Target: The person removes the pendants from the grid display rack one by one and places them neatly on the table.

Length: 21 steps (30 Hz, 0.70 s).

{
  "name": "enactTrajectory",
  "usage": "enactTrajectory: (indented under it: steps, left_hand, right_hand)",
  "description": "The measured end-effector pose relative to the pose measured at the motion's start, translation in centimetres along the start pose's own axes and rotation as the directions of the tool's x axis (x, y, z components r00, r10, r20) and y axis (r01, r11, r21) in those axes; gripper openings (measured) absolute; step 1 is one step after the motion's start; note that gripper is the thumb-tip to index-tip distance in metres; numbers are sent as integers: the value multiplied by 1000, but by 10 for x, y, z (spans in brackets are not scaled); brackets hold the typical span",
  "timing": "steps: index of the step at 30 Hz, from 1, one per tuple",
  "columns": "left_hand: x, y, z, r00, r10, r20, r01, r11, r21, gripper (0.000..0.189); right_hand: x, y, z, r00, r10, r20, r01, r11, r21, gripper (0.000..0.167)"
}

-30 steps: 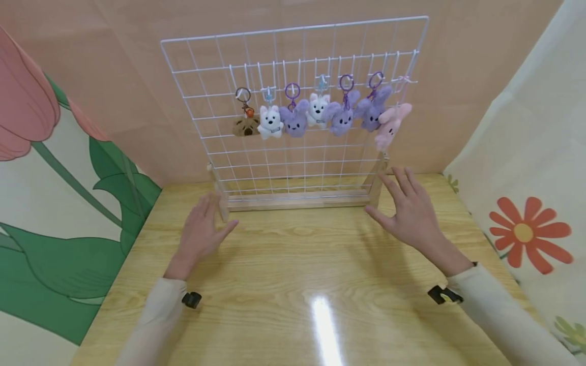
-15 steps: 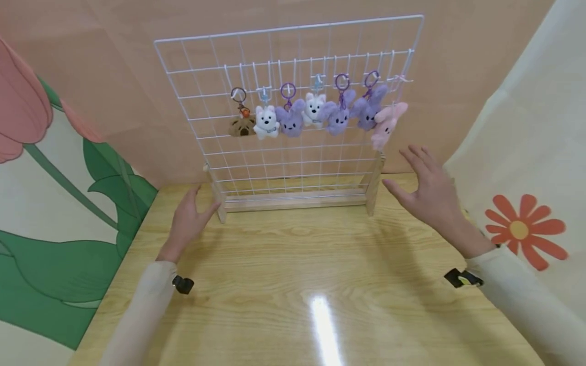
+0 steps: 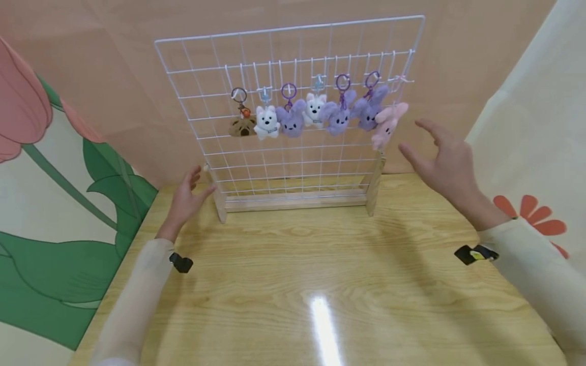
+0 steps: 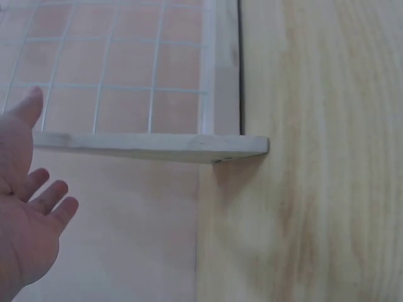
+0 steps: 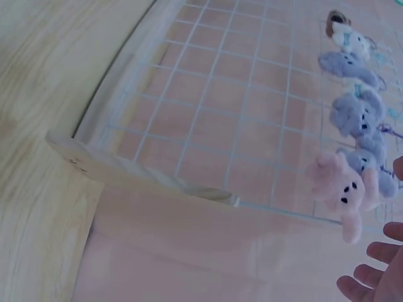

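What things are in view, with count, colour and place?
Table: 1, yellowish, below
Wooden stand: 1, pale, on table
Wire grid: 1, white, on stand
Hooks: several, white, on grid
Plush keychain: 1, brown, leftmost
Plush dogs: 2, white, second and fourth from left
Plush rabbits: 3, purple, third, fifth, sixth
Pink rabbit: 1, pink, rightmost
Tulip cloth: 1, multicoloured, left
Flower cloth: 1, white, right
Backdrop: 1, peach, behind
Wrist cameras: 2, black, wrists
Sleeves: 2, cream, forearms
Left hand: 1, bare, beside stand
Right hand: 1, bare, beside pink rabbit
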State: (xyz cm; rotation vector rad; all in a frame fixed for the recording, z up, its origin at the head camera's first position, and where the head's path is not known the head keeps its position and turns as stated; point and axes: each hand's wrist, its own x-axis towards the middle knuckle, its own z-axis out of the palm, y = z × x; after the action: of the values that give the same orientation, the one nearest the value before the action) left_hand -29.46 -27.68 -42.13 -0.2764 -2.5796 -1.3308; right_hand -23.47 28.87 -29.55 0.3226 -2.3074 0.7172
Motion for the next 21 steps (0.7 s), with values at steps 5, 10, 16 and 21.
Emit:
enactTrajectory:
  steps: [5, 10, 16, 21]
  left_hand:
    - [12, -1, -4, 999, 26, 21, -26, 999, -23, 81]
    - [19, 0, -7, 998, 40, 51, -39, 999, -19, 82]
    - [24, 3, -8, 995, 60, 85, -59, 998, -17, 85]
    - [30, 4, -7, 993, 82, 88, -81, 997, -18, 77]
  right_hand:
    - [14, 0, -5, 995, 102, 13, -102, 994, 38, 56]
    - [29, 0, -9, 984, 179, 21, -180, 981, 77, 54]
    - [47, -3, -8, 970, 242, 33, -245, 962, 120, 55]
    - [57, -5, -7, 958, 280, 63, -287, 947, 144, 52]
